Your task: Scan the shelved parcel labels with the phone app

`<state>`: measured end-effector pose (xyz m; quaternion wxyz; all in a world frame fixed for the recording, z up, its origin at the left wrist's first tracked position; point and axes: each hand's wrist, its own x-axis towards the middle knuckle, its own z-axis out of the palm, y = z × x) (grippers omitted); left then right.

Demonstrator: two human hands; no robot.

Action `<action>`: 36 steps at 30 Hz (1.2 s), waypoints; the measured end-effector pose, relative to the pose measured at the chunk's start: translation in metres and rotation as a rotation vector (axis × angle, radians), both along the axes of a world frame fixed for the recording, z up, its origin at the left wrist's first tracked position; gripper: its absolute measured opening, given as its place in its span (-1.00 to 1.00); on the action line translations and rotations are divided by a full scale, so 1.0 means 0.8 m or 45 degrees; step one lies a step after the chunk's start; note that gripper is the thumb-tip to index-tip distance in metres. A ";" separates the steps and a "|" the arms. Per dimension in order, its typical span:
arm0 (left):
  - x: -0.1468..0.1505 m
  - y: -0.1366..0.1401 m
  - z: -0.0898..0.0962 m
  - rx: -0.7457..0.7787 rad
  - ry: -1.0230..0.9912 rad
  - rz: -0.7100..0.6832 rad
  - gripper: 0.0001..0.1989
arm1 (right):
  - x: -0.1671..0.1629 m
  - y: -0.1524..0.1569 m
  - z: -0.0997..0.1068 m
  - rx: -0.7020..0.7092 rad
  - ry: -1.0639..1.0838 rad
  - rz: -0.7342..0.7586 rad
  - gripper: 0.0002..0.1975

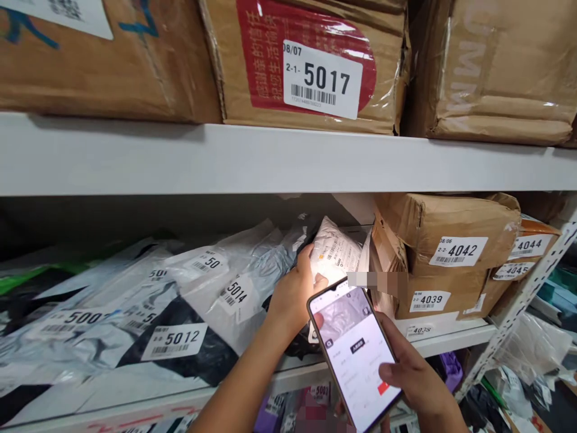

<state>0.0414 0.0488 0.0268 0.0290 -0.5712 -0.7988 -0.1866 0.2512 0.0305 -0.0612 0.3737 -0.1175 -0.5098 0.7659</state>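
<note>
My left hand (294,294) reaches onto the middle shelf and grips a small white plastic parcel (334,249) with a barcode label, tilting it up between the bags and the boxes. My right hand (417,376) holds a smartphone (355,352) in front of the shelf, its lit screen showing an app page with a photo and a red button, thumb resting on the screen's right edge. The phone sits just below and right of the parcel.
Grey and black poly mailers labelled 5012 (174,341) and 5014 (235,293) lie left on the shelf. Cardboard boxes 4042 (457,251), 4039 (429,300) and 4044 (529,245) stack at right. Above, box 5017 (322,78) sits on the upper shelf (225,159). More bags lie below.
</note>
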 end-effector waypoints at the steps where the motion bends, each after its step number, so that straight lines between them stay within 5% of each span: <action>1: -0.002 -0.001 -0.001 0.015 -0.036 -0.032 -0.31 | -0.003 0.004 0.007 0.028 0.002 0.013 -0.24; 9: -0.002 -0.005 -0.005 0.120 -0.134 -0.086 -0.26 | -0.007 0.016 0.033 0.114 0.009 0.099 -0.26; 36: 0.004 -0.006 -0.004 0.084 -0.191 -0.068 -0.20 | 0.005 0.018 0.028 0.117 -0.054 0.147 -0.15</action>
